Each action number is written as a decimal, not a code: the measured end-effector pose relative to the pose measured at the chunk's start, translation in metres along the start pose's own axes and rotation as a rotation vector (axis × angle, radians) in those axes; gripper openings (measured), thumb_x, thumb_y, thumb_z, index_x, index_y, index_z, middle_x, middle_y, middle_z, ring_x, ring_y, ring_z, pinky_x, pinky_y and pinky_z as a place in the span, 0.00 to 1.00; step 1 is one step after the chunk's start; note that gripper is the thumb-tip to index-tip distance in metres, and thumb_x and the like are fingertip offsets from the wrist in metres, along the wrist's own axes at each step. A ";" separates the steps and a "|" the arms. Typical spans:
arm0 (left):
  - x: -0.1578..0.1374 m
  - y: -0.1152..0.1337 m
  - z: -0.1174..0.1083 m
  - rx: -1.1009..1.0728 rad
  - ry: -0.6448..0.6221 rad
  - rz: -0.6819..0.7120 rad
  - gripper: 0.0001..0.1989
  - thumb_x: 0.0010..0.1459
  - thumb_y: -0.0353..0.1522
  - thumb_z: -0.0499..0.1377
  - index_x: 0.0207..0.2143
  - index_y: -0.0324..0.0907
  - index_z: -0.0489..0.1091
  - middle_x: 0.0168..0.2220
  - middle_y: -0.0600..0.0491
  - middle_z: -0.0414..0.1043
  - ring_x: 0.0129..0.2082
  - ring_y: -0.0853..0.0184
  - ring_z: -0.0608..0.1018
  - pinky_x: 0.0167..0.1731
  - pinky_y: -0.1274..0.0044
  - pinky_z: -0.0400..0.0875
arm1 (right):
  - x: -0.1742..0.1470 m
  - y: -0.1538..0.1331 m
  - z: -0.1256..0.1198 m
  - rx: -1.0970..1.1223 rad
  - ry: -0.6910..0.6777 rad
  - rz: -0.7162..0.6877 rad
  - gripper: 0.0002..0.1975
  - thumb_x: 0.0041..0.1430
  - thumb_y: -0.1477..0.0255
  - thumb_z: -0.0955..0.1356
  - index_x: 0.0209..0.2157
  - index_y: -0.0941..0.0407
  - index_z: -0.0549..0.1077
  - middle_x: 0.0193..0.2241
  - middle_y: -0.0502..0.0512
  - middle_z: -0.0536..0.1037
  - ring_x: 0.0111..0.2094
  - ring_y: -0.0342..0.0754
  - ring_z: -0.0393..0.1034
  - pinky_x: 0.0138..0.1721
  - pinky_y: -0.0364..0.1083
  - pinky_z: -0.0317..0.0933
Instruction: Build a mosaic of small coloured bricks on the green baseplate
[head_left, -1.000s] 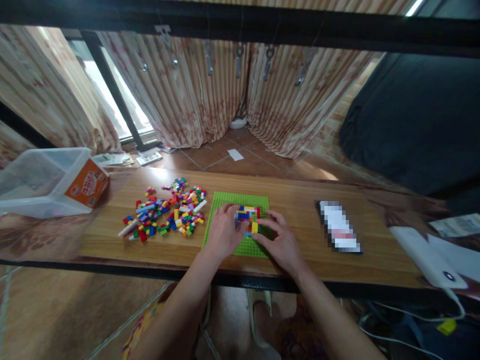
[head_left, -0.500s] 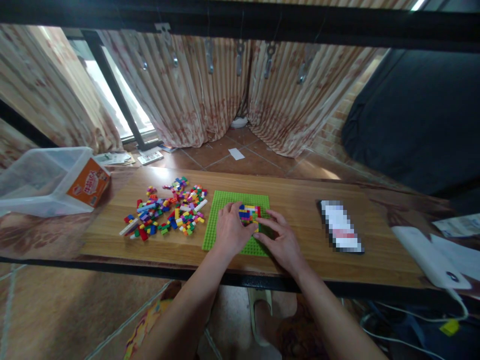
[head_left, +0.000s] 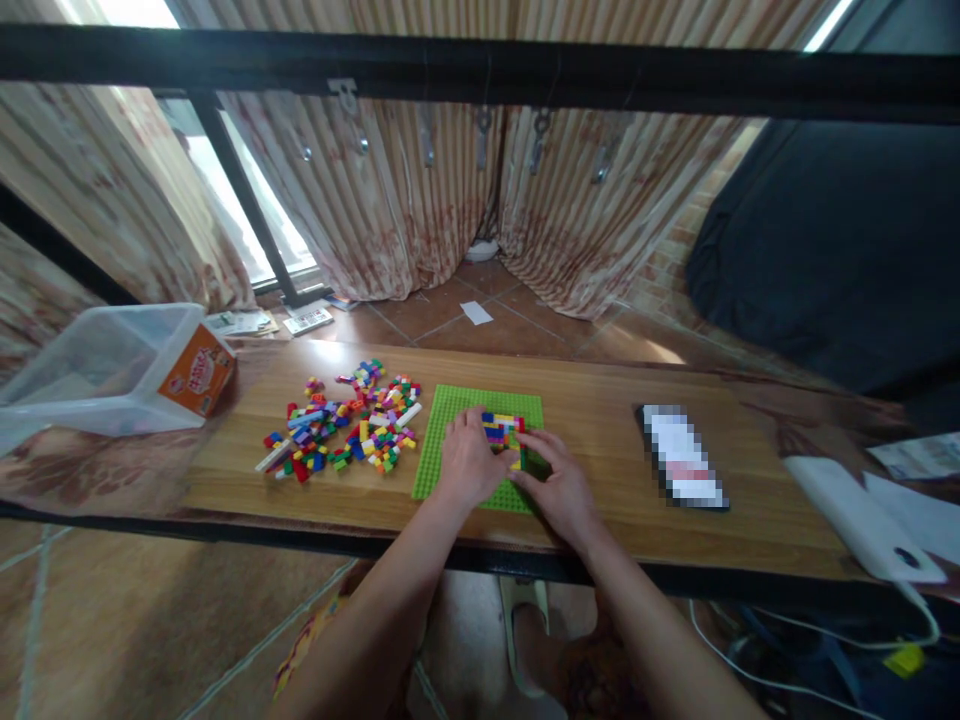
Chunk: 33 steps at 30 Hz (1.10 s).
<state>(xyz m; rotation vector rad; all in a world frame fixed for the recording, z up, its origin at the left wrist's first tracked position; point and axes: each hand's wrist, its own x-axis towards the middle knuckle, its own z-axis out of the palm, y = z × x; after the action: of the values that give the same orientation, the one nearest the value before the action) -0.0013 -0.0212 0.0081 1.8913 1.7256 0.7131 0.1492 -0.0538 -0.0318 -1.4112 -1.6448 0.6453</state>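
A small multicoloured build of toy bricks (head_left: 501,430) sits on the green studded baseplate (head_left: 429,470). Curled around its left side is my left hand (head_left: 471,462), fingers at the far edge and thumb at the near edge, partly covering it. My right hand (head_left: 559,482) grips the right edge, with the index finger by a red brick and the thumb lower down near a yellow one. Both thumbs almost meet in front of the build. Any single small brick between the fingertips is too small to make out. To the left lies a loose pile of mixed toy bricks (head_left: 352,420).
A clear plastic bin (head_left: 112,400) with an orange label stands at the table's left end. Right of the baseplate lies a phone (head_left: 682,455) with a blurred screen. Farther right are a white device (head_left: 862,515) with a cable and some papers (head_left: 919,510).
My right hand's fingers have closed in from apart to against the build's right edge. My left hand stays at the left side. The whole view has shifted slightly.
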 end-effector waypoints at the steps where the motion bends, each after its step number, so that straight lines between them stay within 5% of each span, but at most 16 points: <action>1: 0.000 -0.001 0.000 0.005 0.000 0.000 0.35 0.46 0.37 0.66 0.56 0.39 0.60 0.52 0.41 0.68 0.52 0.53 0.70 0.53 0.63 0.64 | 0.001 0.000 0.000 -0.014 -0.012 -0.007 0.22 0.51 0.63 0.73 0.49 0.49 0.75 0.51 0.59 0.73 0.53 0.57 0.66 0.56 0.60 0.58; 8: -0.006 -0.006 -0.002 -0.013 0.001 0.033 0.34 0.51 0.41 0.63 0.58 0.36 0.61 0.55 0.39 0.68 0.54 0.51 0.69 0.54 0.62 0.63 | 0.006 0.005 -0.021 0.063 -0.137 0.067 0.27 0.52 0.61 0.71 0.54 0.48 0.70 0.49 0.56 0.75 0.46 0.52 0.71 0.51 0.56 0.64; 16: 0.003 -0.011 -0.022 -0.212 -0.055 -0.157 0.23 0.61 0.31 0.51 0.58 0.34 0.61 0.51 0.39 0.73 0.47 0.60 0.77 0.46 0.70 0.70 | 0.010 0.004 -0.017 0.092 -0.029 0.158 0.25 0.56 0.56 0.68 0.51 0.54 0.72 0.45 0.60 0.77 0.44 0.53 0.72 0.47 0.55 0.65; 23: -0.003 -0.004 -0.023 -0.088 -0.104 -0.103 0.14 0.60 0.26 0.49 0.44 0.37 0.71 0.42 0.42 0.77 0.43 0.58 0.78 0.42 0.70 0.70 | 0.010 0.001 -0.014 -0.049 -0.068 0.092 0.25 0.54 0.57 0.69 0.53 0.51 0.71 0.49 0.59 0.74 0.45 0.54 0.71 0.47 0.56 0.64; 29: -0.007 -0.005 -0.022 -0.176 -0.156 -0.105 0.16 0.58 0.24 0.50 0.45 0.38 0.72 0.42 0.45 0.78 0.42 0.61 0.78 0.41 0.74 0.70 | 0.015 0.004 -0.028 -0.093 0.031 0.140 0.25 0.56 0.56 0.68 0.49 0.56 0.74 0.41 0.60 0.78 0.39 0.52 0.73 0.42 0.52 0.66; 33: 0.001 -0.022 -0.029 -0.292 -0.020 -0.083 0.18 0.57 0.24 0.52 0.49 0.38 0.71 0.43 0.45 0.78 0.40 0.64 0.79 0.41 0.75 0.72 | 0.014 -0.004 -0.028 -0.099 0.184 0.130 0.21 0.58 0.56 0.66 0.45 0.56 0.76 0.38 0.59 0.80 0.36 0.51 0.73 0.38 0.51 0.66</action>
<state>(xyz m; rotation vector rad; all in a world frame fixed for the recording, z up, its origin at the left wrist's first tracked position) -0.0373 -0.0176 0.0155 1.6147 1.5804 0.8593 0.1710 -0.0453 -0.0108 -1.6096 -1.4663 0.4960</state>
